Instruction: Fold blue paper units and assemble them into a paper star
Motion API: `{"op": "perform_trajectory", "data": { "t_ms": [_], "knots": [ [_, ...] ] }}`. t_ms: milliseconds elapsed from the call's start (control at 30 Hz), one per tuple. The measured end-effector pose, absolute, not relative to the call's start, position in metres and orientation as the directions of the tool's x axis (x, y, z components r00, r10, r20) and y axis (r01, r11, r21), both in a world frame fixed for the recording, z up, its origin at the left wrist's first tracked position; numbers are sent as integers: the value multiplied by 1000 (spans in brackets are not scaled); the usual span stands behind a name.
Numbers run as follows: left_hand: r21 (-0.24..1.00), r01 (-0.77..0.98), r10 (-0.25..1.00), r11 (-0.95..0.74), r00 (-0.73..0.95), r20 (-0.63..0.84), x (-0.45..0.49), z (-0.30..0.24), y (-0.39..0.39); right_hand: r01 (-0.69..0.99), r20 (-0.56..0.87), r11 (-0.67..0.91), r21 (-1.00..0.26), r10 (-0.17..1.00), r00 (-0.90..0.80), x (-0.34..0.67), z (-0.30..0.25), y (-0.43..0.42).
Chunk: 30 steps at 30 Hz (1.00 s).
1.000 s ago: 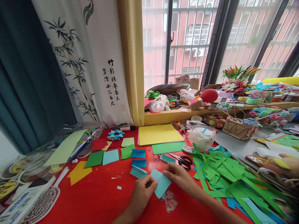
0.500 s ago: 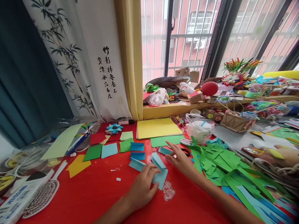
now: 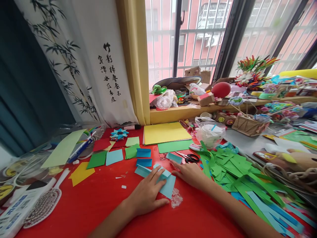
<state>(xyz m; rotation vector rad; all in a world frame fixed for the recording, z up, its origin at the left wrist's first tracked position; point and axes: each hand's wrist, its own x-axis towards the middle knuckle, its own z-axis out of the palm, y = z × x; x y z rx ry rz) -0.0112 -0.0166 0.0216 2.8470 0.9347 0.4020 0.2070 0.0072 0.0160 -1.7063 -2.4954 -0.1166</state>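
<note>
A light blue sheet of paper (image 3: 168,185) with a folded flap lies on the red tabletop. My left hand (image 3: 147,191) rests on it, fingers spread and pressing the fold flat. To its right, my right hand (image 3: 189,173) hovers low with fingers stretched out, beside the sheet's right edge and holding nothing. Just beyond those fingertips lies a small folded blue paper (image 3: 174,157). Black-handled scissors (image 3: 191,158) sit behind the right hand. More folded blue papers (image 3: 144,162) are lined up past my left hand, one partly under its fingers.
Green paper strips (image 3: 228,168) heap up on the right. At the back are a yellow sheet stack (image 3: 166,133), a plastic bag (image 3: 210,134) and a blue folded-paper ring (image 3: 119,134). Coloured squares, a white hairbrush (image 3: 43,206) and a white box (image 3: 23,211) occupy the left.
My left hand has moved from holding the blue sheet's raised flap to lying spread on it, pressing it down. My right hand has dropped lower and closer. The view has shifted slightly.
</note>
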Motion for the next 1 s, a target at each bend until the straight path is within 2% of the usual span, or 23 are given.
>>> {"op": "perform_trajectory", "data": {
  "t_ms": [67, 233, 400, 533, 733, 867, 1000],
  "knots": [
    [198, 585, 617, -786, 762, 198, -10, 20, -17, 942, 162, 335, 32, 928, -335, 209, 16, 8],
    [222, 657, 691, -721, 704, 160, -7, 15, -20, 850, 185, 525, -34, 840, -511, 200, 12, 2],
    [200, 616, 648, -762, 728, 223, -7, 16, -19, 970, 234, 234, -64, 948, -214, 191, -2, 11],
    [176, 579, 605, -796, 767, 216, -7, 15, -18, 973, 251, 194, -128, 955, -158, 192, -4, 14],
    [101, 579, 584, -809, 775, 241, -3, 17, -21, 904, 203, 356, -239, 928, -312, 195, 8, 6],
    [168, 617, 638, -769, 725, 258, -3, 20, -20, 825, 182, 393, -405, 919, -349, 195, 12, 5],
    [160, 621, 640, -767, 728, 245, -3, 20, -18, 759, 155, 433, -486, 898, -413, 193, 12, 4]
  ]
}}
